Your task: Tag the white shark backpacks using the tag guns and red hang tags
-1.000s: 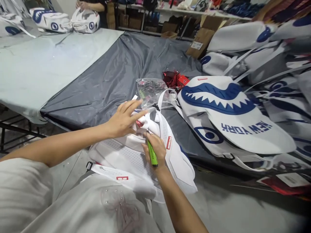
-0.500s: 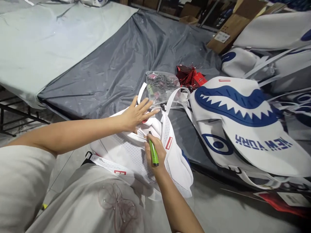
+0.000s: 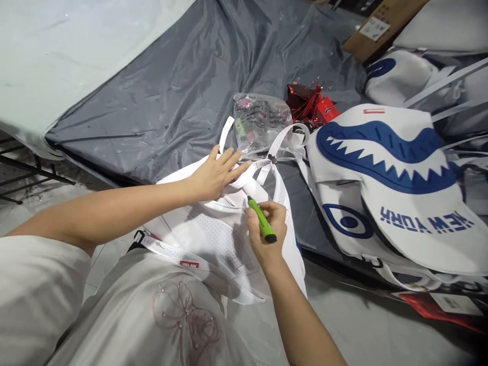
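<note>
Closest to the camera, against the person's white shirt [image 3: 152, 315], lies a white backpack [image 3: 206, 234] with its mesh back panel facing up; its lower part hangs over the table edge and its upper part rests on the grey sheet [image 3: 183, 96]. A strap with a small red label [image 3: 189, 264] crosses the lower end of the bag. The right hand [image 3: 267, 229] is closed around a green marker [image 3: 262, 220], and the tip of the marker touches the white fabric near the top of the bag. The left hand [image 3: 215, 175] lies flat on the upper part of the backpack with the fingers spread, pressing beside the white carry handle [image 3: 251, 175]. Just behind the handle sits a clear plastic bag [image 3: 263, 122] with small dark and pink items inside. Beside it, farther back, is a heap of red shiny pieces [image 3: 310, 104]. To the right lies a shark-face backpack [image 3: 385, 173] in white and blue with the words NEW YORK. Farther away, a cardboard box [image 3: 381, 25] is at the top edge.
</note>
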`<state>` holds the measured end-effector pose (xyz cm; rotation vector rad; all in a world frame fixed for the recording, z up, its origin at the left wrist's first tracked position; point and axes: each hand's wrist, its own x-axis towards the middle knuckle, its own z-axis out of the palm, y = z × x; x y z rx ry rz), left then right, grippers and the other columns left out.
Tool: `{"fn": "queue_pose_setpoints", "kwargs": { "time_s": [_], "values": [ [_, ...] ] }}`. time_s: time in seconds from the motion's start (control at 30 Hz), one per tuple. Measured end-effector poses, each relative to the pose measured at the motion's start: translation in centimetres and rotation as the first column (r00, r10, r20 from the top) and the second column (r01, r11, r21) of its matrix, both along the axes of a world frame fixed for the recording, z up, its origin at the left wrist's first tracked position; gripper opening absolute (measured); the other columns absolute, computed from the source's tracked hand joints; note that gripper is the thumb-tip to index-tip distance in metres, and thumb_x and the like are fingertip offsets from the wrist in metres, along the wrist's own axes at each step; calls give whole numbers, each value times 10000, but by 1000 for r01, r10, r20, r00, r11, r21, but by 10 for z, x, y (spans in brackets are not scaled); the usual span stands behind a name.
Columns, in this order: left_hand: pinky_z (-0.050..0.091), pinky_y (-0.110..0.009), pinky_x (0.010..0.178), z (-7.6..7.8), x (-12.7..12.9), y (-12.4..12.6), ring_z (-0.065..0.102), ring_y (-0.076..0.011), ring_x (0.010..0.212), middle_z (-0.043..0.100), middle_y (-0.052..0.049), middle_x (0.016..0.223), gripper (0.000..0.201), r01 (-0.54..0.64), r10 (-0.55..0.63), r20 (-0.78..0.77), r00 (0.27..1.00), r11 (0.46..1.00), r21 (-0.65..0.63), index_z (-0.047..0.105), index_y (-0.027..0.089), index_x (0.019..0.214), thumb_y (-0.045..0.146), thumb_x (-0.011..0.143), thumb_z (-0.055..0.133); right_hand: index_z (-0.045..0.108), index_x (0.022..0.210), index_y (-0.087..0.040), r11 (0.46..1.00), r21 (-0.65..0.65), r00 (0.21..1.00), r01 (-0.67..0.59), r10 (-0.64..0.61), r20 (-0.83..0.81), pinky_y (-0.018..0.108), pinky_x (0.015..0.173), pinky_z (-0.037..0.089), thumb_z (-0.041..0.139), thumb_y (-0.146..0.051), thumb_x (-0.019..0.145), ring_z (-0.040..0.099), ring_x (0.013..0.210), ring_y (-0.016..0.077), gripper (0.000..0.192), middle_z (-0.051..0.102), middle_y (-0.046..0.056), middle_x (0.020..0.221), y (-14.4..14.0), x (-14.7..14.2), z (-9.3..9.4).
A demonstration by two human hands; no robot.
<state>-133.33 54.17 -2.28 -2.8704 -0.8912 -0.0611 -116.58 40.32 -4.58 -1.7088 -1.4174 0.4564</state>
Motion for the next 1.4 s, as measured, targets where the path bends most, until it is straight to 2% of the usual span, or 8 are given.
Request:
{"fn": "queue_pose_setpoints", "kwargs": {
  "time_s": [0.1, 0.23, 0.37, 0.47, 0.67, 1.0, 1.2, 1.4],
  "values": [
    [154, -665, 1170, -2, 0, -1, 177, -423, 1511, 187, -201, 1655, 988, -88, 89, 31, 996, 995, -44, 189, 205, 1597, 481, 802, 706, 669, 888, -208, 981, -124, 987, -149, 141, -75, 286, 613, 497, 684, -459, 848, 636, 652, 169, 255, 701, 2, 768, 13, -1, 13],
    [287, -659, 1087, 4, 3, -3, 209, -460, 1478, 135, -207, 1665, 977, -155, 162, 58, 985, 981, -114, 194, 210, 1593, 505, 819, 711, 756, 1031, -221, 883, -216, 906, -417, 384, -179, 369, 887, 524, 697, -450, 848, 693, 1003, 238, 299, 755, 51, 1071, 30, 7, 24],
    [431, -552, 975, 11, 5, -4, 362, -406, 1359, 173, -210, 1657, 968, -162, 161, -22, 987, 980, -113, 257, 165, 1572, 399, 788, 773, 741, 1113, -222, 855, -268, 896, -443, 422, -136, 362, 863, 531, 649, -394, 885, 701, 974, 231, 300, 753, 48, 1072, 33, 12, 30],
    [413, -564, 975, 9, 6, -3, 366, -409, 1335, 177, -202, 1657, 926, -170, 173, 8, 985, 975, -142, 274, 175, 1566, 382, 802, 754, 718, 1137, -226, 860, -217, 879, -461, 476, 16, 362, 852, 530, 665, -320, 849, 706, 936, 236, 308, 751, 43, 1033, 37, 12, 32],
    [354, -594, 1028, 1, 4, 8, 351, -418, 1331, 166, -184, 1657, 962, -144, 159, 53, 986, 966, -216, 262, 212, 1558, 441, 772, 765, 765, 1013, -226, 748, -315, 727, -584, 654, 207, 401, 846, 521, 663, -254, 826, 722, 924, 267, 214, 771, 49, 1014, 51, 19, 36],
    [320, -592, 1069, -2, -1, 13, 318, -445, 1371, 172, -158, 1648, 922, -108, 142, 100, 985, 952, -286, 249, 243, 1556, 472, 791, 710, 746, 1031, -223, 826, -291, 725, -482, 563, 397, 426, 892, 449, 648, -216, 861, 689, 947, 270, 196, 768, 64, 1009, 40, 2, 25],
    [323, -591, 1068, -7, -1, 11, 297, -448, 1388, 187, -154, 1646, 910, -90, 124, 120, 985, 963, -254, 225, 237, 1556, 489, 811, 681, 745, 1049, -216, 821, -330, 702, -467, 570, 427, 398, 848, 439, 645, -216, 868, 685, 937, 271, 207, 764, 71, 979, 41, -2, 28],
    [318, -581, 1080, 3, 0, 9, 319, -425, 1381, 180, -163, 1652, 902, -120, 144, 64, 988, 951, -285, 216, 220, 1563, 481, 825, 664, 748, 1072, -190, 821, -367, 688, -437, 568, 451, 394, 837, 441, 637, -212, 869, 684, 940, 280, 233, 761, 86, 992, 40, -6, 32]
  ]
}}
